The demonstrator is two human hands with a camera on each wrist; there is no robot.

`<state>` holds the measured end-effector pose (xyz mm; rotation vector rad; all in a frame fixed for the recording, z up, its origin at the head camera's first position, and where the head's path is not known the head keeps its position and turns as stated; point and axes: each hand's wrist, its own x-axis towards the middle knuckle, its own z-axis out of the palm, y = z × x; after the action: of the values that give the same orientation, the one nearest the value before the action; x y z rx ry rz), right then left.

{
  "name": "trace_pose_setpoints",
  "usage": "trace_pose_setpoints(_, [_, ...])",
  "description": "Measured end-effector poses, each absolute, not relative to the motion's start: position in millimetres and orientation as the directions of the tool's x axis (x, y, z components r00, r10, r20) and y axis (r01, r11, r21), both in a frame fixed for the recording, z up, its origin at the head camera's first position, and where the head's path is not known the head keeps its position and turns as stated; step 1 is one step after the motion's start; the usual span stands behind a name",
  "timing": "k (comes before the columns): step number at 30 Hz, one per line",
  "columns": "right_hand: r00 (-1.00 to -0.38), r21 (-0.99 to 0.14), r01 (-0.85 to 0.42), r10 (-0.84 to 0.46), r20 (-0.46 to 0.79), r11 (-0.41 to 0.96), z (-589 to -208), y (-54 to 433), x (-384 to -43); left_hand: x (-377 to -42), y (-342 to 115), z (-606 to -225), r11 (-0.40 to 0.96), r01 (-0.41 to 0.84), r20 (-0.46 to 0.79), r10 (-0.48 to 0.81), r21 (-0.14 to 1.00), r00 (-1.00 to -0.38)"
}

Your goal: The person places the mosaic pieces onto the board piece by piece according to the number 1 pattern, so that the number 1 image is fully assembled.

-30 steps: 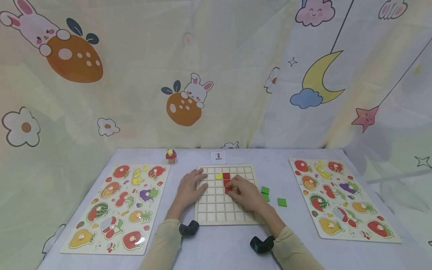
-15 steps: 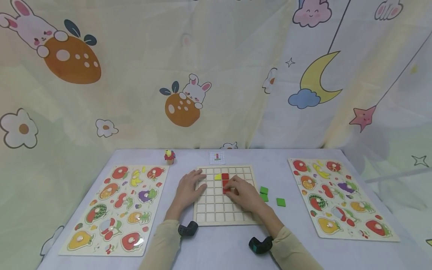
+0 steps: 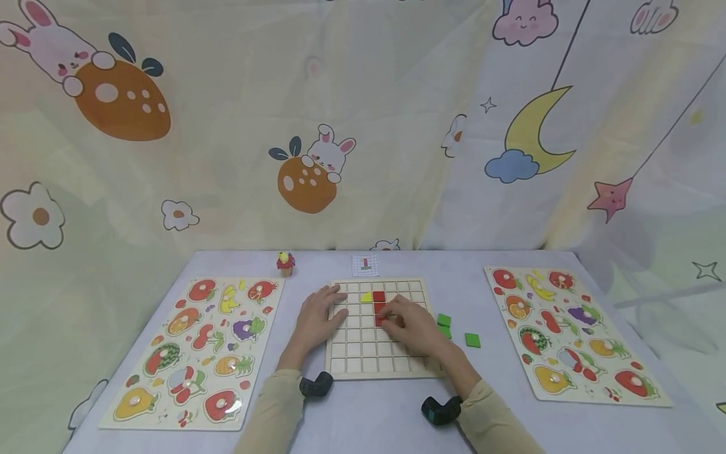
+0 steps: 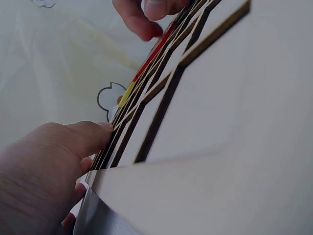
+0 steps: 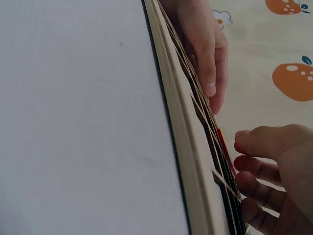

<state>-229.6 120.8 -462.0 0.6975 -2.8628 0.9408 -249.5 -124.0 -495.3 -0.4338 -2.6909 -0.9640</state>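
A light wooden grid board [image 3: 354, 366] lies in front of me in the head view. In its upper part sits a yellow tile [image 3: 366, 297] beside a column of red tiles [image 3: 378, 296]. My left hand [image 3: 316, 318] rests along the board's left edge, fingers extended, thumb over the cells. My right hand [image 3: 414, 325] is over the board, its fingertips right at the lower red tiles and partly covering them. In the right wrist view the thumb [image 5: 261, 142] and bent fingers stand apart close to the red strip [image 5: 226, 149], with nothing visible between them.
Several green tiles [image 3: 472, 340] lie right of the board. Behind it are a small pattern card [image 3: 365, 265] and a cupcake-like toy [image 3: 285, 265]. Fruit puzzle boards flank it at left [image 3: 187, 353] and right [image 3: 575, 340].
The head view has shifted slightly. My right fingertips stay at the lower red tiles with only a slight movement; my left hand keeps its place on the board's edge.
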Motion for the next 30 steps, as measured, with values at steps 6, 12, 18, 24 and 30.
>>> trace_pose_setpoints(6, [-0.905,-0.589,-0.416,-0.378,0.194,0.693,-457.7,131.0,-231.5,-249.0,-124.2,-494.9,0.731,0.353,0.319,0.193,0.584,-0.928])
trace_pose_setpoints(12, [-0.922,-0.616,-0.379,-0.343,0.183,0.691,-453.4,142.8,-236.5,-248.8,-124.6,-494.5,0.724,0.351,0.311,0.195,0.595,-0.93])
trace_pose_setpoints(18, [-0.927,-0.621,-0.37,-0.32,0.197,0.691,-450.2,160.9,-241.6,-248.6,-124.6,-493.5,0.719,0.349,0.311,0.192,0.601,-0.931])
trace_pose_setpoints(24, [-0.937,-0.635,-0.347,-0.289,0.197,0.69,-446.1,182.2,-244.5,-248.5,-123.9,-492.1,0.727,0.347,0.308,0.194,0.592,-0.932])
trace_pose_setpoints(30, [-0.95,-0.66,-0.307,-0.263,0.17,0.685,-446.6,198.5,-246.8,-249.2,-124.5,-493.6,0.734,0.338,0.298,0.191,0.59,-0.935])
